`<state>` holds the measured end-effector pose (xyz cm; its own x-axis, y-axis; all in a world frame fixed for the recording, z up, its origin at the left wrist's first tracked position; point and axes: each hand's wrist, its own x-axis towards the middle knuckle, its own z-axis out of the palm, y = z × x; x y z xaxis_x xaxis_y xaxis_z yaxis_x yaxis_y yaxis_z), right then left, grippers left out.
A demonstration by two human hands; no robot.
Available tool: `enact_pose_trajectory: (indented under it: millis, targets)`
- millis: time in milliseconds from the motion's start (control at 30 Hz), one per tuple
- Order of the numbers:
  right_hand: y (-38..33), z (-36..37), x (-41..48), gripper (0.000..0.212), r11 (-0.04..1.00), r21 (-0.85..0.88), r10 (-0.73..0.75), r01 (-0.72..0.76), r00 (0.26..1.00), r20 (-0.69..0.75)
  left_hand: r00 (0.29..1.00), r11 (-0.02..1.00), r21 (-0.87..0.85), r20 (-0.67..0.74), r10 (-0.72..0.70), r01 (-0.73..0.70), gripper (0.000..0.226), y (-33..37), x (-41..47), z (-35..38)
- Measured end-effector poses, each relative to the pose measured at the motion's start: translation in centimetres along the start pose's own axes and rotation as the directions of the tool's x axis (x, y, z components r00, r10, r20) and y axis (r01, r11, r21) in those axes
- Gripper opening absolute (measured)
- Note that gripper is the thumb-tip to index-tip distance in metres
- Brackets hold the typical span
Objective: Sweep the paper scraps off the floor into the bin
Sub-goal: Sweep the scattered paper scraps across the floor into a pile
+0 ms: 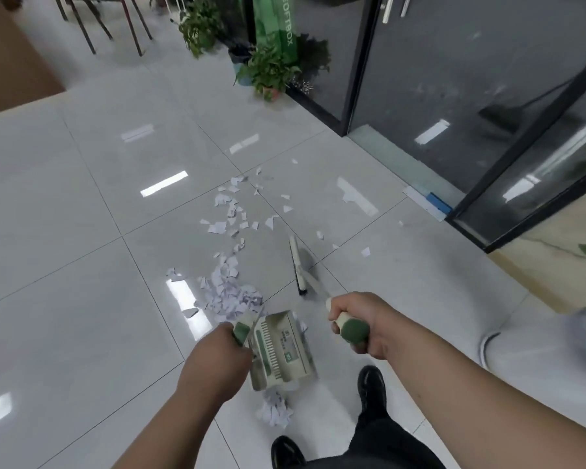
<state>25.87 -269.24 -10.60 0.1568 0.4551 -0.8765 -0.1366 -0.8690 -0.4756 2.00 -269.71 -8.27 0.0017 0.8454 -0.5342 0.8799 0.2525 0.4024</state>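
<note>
White paper scraps (229, 289) lie in a trail on the grey tiled floor, thickest just beyond the dustpan. A smaller heap of scraps (274, 411) sits on the floor below the pan. My left hand (217, 360) grips the green handle of a cream dustpan (281, 350), which hangs tilted above the floor. My right hand (359, 323) is closed on the green-tipped handle of a broom; its brush head (298, 265) rests on the floor to the right of the scraps. No bin is in view.
Dark glass doors (454, 79) run along the right. Potted plants (268, 72) stand by them at the back. Chair legs (115, 25) are at the far left. My black shoes (372, 384) are near the bottom, and a white object (538, 350) sits at the right.
</note>
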Motion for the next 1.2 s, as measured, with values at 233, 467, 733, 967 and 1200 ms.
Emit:
enact_pose_trajectory:
  millis: [233, 467, 733, 967, 1200]
  targets:
    - [-3.7, -10.5, 2.8, 0.028, 1.000, 0.003, 0.009, -0.009, 0.987, -0.159, 1.000, 0.999, 0.030, -0.020, -0.013, 0.014, 0.013, 5.9, 4.9, 1.5]
    - [-10.1, -23.3, 9.7, 0.023, 1.000, -0.004, 0.019, -0.020, 0.966, -0.257, 0.997, 0.995, 0.063, -0.046, -0.070, 0.072, 0.012, 15.8, 10.6, 4.7]
    - [-18.8, -34.4, 18.9, 0.015, 0.988, -0.139, 0.024, -0.067, 0.957, -0.289, 0.985, 0.975, 0.147, -0.073, -0.159, 0.169, 0.014, 25.1, 15.2, 7.5]
    - [-21.6, -32.2, 21.8, 0.015, 0.966, -0.252, 0.025, -0.058, 0.991, -0.132, 0.962, 0.959, 0.106, -0.103, -0.252, 0.263, 0.015, 28.1, 16.8, 7.3]
    - [-22.6, -22.8, 17.4, 0.010, 0.937, -0.350, 0.048, 0.001, 0.991, 0.129, 0.951, 0.957, 0.065, -0.145, -0.272, 0.284, 0.009, 27.9, 17.9, 6.3]
